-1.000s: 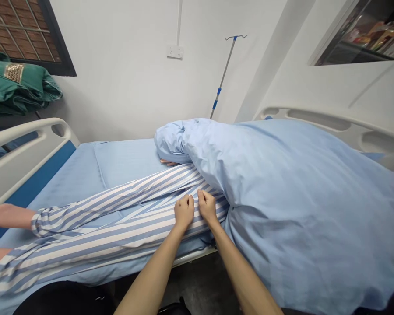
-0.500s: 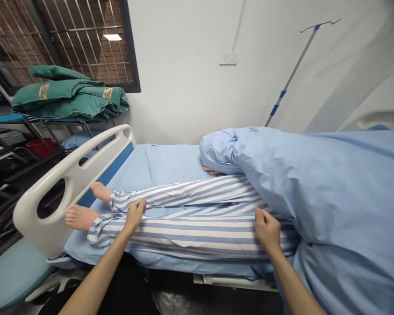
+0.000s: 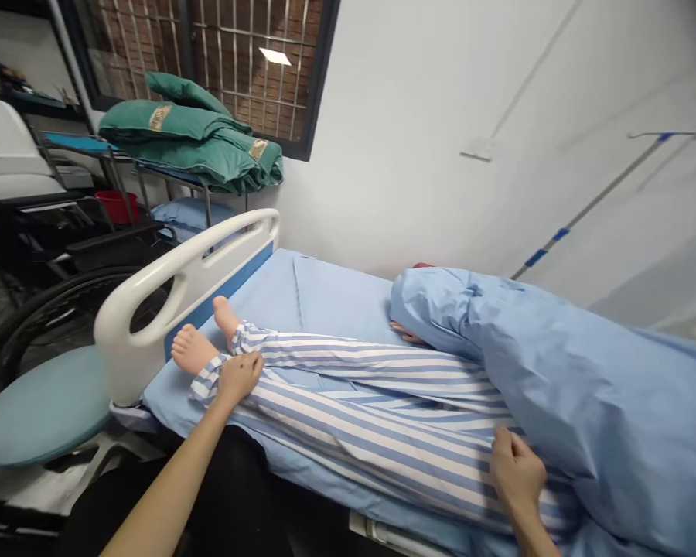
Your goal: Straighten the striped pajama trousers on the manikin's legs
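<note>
Blue-and-white striped trousers (image 3: 353, 441) cover the legs of a figure lying on the bed. Its two bare feet (image 3: 192, 350) point toward the footboard. My left hand (image 3: 240, 377) is closed on the trousers at the lower part of the nearer leg, just above the ankle. Higher up, at the thigh, my right hand (image 3: 517, 468) is closed on the trousers with its thumb on top. Beside it, a light blue quilt (image 3: 591, 371) covers the figure's upper body. Part of the figure's hand (image 3: 406, 333) shows under the quilt's edge.
The white bed footboard (image 3: 116, 333) rises at the left, with a round teal seat (image 3: 46, 410) beyond it. A wheelchair wheel (image 3: 40, 325) is farther left. Folded green quilts (image 3: 191, 147) lie on a rack under the barred window. An IV pole (image 3: 603, 201) leans across the right.
My view has turned to the left and tilted, so the bed appears slanted. My left hand is nearer the ankle of the near leg; my right hand stays at the thigh, still closed.
</note>
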{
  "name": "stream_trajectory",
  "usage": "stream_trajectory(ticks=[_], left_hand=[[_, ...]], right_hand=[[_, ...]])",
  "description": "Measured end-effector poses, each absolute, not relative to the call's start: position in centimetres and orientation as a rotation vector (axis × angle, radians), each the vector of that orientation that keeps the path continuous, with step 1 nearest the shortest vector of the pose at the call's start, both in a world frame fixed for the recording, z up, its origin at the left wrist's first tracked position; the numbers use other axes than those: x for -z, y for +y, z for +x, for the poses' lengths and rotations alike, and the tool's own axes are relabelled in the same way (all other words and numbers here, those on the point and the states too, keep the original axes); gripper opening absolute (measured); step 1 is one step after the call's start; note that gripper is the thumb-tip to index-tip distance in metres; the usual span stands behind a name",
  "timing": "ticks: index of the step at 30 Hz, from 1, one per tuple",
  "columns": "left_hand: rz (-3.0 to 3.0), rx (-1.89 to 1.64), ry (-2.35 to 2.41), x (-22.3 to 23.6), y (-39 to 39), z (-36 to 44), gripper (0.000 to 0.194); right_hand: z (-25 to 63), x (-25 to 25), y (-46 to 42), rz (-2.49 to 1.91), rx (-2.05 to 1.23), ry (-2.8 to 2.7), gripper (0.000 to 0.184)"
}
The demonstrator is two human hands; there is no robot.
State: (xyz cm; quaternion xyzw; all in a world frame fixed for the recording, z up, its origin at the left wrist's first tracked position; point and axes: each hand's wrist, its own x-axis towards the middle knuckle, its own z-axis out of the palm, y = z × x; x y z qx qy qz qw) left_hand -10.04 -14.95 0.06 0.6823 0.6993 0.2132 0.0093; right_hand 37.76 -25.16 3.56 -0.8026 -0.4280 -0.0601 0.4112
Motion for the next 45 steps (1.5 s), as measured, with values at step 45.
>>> stream_trajectory(ticks=[45], left_hand=[[1.611, -1.284, 1.788, 0.5, -13.6, -9.6, 0.033]], right_hand=[[-3.6, -0.4, -13.4, -1.432, -0.668, -1.314, 0.049]])
